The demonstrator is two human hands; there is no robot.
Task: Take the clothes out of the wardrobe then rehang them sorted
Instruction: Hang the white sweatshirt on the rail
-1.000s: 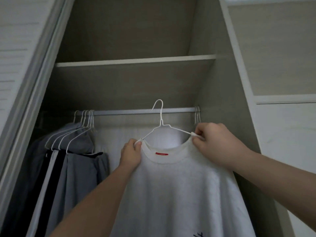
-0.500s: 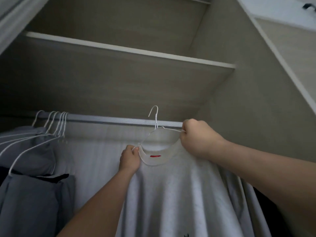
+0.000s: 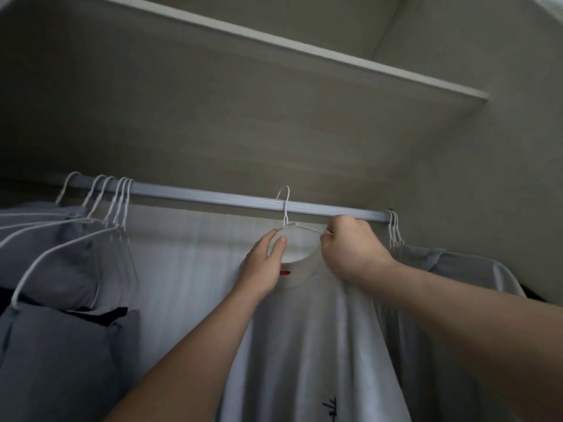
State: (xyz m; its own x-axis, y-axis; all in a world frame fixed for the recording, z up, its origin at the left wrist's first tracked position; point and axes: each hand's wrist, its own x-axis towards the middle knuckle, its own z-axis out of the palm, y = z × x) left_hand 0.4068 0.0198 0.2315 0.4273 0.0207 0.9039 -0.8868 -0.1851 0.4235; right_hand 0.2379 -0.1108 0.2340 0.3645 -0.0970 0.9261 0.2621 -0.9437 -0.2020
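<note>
With my right hand (image 3: 353, 252) pinching the wire hanger (image 3: 285, 213) at its 3 o'clock shoulder and my left hand (image 3: 264, 266) resting straight-fingered on the white T-shirt (image 3: 304, 345), I should seat the hook squarely over the rod (image 3: 213, 198).

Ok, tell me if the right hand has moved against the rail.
Yes, upward. The right hand, gripping the hanger, sat clearly below the rail a second ago; now its knuckles reach the rail's lower edge.

You face a ribbed, dull-silver metal rail (image 3: 213, 197) under a matt, wood-grain shelf (image 3: 213, 102). The wire hanger (image 3: 286, 208) looks thin, smooth and white-coated; the T-shirt (image 3: 304, 345) is soft, matt white cloth, the garments (image 3: 61, 360) at left matt grey fabric.
</note>
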